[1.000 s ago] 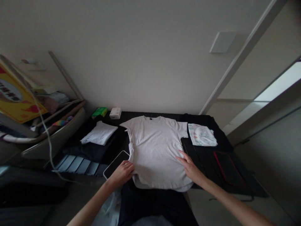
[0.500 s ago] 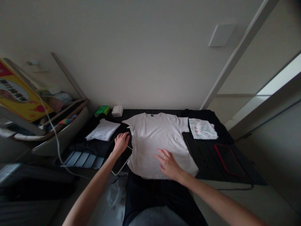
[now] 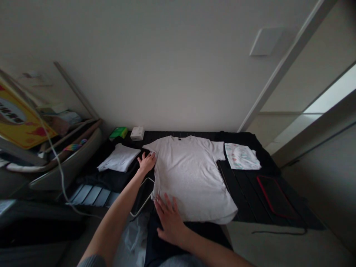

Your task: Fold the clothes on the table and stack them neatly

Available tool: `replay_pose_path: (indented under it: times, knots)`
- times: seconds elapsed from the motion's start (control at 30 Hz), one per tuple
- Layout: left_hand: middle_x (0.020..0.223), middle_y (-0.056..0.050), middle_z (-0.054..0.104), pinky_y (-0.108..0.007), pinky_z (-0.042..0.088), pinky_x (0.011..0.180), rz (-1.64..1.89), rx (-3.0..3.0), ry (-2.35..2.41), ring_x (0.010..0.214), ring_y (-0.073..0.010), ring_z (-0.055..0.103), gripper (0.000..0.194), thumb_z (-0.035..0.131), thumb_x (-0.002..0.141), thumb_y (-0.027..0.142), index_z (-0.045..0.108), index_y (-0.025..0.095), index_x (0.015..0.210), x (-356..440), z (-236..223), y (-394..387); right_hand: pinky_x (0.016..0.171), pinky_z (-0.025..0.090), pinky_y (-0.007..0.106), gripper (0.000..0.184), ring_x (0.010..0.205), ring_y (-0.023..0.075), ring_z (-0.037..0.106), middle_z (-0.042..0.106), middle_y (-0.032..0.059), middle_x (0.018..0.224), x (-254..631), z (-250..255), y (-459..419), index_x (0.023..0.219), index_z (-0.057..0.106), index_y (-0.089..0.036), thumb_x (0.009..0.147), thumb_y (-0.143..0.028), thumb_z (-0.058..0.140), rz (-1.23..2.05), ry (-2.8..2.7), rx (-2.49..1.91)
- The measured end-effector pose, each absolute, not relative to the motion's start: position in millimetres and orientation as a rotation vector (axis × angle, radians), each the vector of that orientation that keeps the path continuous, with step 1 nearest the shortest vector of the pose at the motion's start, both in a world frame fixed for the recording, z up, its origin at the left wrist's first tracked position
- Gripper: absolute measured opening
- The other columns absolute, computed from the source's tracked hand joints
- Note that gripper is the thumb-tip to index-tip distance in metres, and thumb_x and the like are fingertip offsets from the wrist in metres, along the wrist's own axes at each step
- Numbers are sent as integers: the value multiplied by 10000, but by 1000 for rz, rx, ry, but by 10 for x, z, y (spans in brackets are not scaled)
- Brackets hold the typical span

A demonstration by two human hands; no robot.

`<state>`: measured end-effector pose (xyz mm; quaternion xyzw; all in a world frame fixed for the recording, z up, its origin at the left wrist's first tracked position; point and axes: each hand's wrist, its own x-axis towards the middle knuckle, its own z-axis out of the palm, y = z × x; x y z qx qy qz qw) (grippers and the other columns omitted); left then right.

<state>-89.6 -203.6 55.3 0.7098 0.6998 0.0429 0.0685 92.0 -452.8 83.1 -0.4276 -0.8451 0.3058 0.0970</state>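
Note:
A white short-sleeved T-shirt (image 3: 191,174) lies spread out on a black slatted table, its neck toward the wall and its hem toward me. My left hand (image 3: 147,162) touches the shirt's left edge just below the sleeve, fingers spread. At the lower left corner of the hem rests my right hand (image 3: 169,218), flat with its fingers apart. Partly behind my left forearm, a tablet-like dark thing with a pale rim (image 3: 143,196) sticks out from beside the shirt.
A folded white garment (image 3: 119,157) lies on dark cloth at left, and a folded printed garment (image 3: 241,155) at right. A green box (image 3: 118,132) and a white box (image 3: 137,133) stand near the wall. A red-edged dark tablet (image 3: 276,196) lies right. A white cable (image 3: 59,163) hangs left.
My right hand has moved left and toward me, from the shirt's middle to its lower left corner. My left hand has shifted slightly up and right, onto the shirt's edge.

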Motion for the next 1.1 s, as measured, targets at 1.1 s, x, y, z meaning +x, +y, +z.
replay_pose_path:
  times: [1.1]
  knots:
    - [1025,-131,665,-421,379,943,456,2355,1927,1043,-251,575,323,338,956,235,639,164,1049,131,619,-1952,1146,63,615,813,1463,327,36,50,20,1614,1348,792,-4404,1514,191,-318,795,-312,571,845,-2394,-1339]
